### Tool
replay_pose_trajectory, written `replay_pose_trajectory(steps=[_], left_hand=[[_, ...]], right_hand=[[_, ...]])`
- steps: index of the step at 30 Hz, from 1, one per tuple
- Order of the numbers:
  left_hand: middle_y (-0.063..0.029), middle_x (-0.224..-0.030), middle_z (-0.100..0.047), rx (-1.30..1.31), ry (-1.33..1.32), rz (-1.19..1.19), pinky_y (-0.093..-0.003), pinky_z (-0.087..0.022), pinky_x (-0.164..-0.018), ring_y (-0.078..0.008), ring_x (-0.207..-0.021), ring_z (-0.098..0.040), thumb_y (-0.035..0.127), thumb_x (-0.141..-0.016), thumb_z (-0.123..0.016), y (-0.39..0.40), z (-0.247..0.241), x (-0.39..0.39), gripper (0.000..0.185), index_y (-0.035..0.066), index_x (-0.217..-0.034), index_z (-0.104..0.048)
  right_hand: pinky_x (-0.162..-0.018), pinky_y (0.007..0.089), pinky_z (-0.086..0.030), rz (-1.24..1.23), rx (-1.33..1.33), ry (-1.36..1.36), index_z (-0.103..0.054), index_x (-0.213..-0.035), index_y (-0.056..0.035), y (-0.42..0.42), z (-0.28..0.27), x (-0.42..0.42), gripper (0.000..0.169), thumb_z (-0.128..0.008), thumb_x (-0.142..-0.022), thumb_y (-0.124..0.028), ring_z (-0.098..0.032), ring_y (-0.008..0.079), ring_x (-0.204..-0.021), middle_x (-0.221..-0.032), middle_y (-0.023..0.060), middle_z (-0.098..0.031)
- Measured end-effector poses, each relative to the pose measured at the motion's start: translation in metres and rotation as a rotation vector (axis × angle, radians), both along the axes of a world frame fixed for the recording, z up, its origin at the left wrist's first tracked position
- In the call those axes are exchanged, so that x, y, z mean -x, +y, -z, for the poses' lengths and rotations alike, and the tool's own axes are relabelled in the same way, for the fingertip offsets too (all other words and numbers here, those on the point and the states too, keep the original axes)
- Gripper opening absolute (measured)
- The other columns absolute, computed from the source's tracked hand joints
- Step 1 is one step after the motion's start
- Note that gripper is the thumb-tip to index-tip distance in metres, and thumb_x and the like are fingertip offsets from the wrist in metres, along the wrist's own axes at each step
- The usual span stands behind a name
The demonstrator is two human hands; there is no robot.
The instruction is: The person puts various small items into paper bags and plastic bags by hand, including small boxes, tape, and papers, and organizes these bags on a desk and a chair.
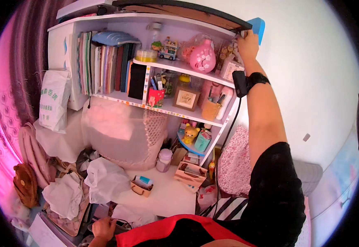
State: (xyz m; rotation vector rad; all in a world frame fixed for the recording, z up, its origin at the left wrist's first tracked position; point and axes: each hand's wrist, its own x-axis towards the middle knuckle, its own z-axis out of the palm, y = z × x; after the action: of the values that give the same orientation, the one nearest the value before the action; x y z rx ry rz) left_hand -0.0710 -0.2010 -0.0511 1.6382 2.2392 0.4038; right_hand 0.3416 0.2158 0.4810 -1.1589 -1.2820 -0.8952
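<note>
My right hand [248, 43] is raised to the top right corner of a white shelf unit [179, 68], its fingers at the end of a dark-edged flat board [191, 10] lying on top. Whether they grip it or only touch it does not show. Behind the fingers a blue panel [257, 27] sticks out. Low at the left, my left hand [104, 228] rests among bags and cloths near the desk's front edge, fingers bent; what is under them is hidden. Below the raised hand, the upper shelf holds a pink vase [203, 57] and a small white box [230, 70].
Books [105, 68], a framed picture [186, 98] and pen holders [156, 97] fill the shelves. A lidded jar [164, 160], an open drawer box [190, 173] and a white plastic bag [104, 179] stand on the desk [173, 197]. A black cable [225, 139] hangs beside my right arm.
</note>
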Motion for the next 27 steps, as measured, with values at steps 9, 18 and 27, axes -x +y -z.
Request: replay_pose_trajectory(steps=[9, 18, 27], left_hand=[[-0.0128, -0.077, -0.068, -0.104, -0.012, 0.029, -0.0485, -0.05, -0.066, -0.036, -0.074, -0.065, 0.039, -0.086, -0.061, 0.001, 0.004, 0.003, 0.03, 0.009, -0.088, -0.068], [-0.0179, -0.085, -0.067, -0.047, -0.006, -0.004, -0.0508, -0.049, -0.072, -0.0385, -0.081, -0.065, 0.04, -0.088, -0.056, 0.01, 0.012, 0.001, 0.034, 0.008, -0.089, -0.066], [-0.0141, -0.077, -0.067, -0.155, -0.022, 0.016, -0.0476, -0.05, -0.067, -0.0358, -0.075, -0.065, 0.042, -0.09, -0.055, 0.0, 0.014, 0.002, 0.034, 0.01, -0.09, -0.067]], right_hand=[[-0.081, 0.0464, -0.052, 0.258, 0.02, -0.038, -0.059, -0.119, -0.02, -0.037, -0.005, -0.066, 0.04, -0.065, -0.08, -0.014, -0.063, 0.0404, -0.094, -0.106, 0.0186, -0.058], [-0.079, 0.0321, -0.051, -0.957, 0.538, 0.581, -0.055, -0.121, -0.001, -0.1, 0.228, -0.034, 0.036, -0.064, -0.086, -0.003, -0.062, 0.0191, -0.094, -0.11, 0.0087, -0.063], [-0.059, 0.0303, -0.051, -1.077, 1.51, 0.712, -0.055, -0.124, -0.003, -0.179, 0.585, 0.01, 0.047, -0.07, -0.081, -0.013, -0.062, 0.0167, -0.073, -0.096, 0.0065, -0.064]])
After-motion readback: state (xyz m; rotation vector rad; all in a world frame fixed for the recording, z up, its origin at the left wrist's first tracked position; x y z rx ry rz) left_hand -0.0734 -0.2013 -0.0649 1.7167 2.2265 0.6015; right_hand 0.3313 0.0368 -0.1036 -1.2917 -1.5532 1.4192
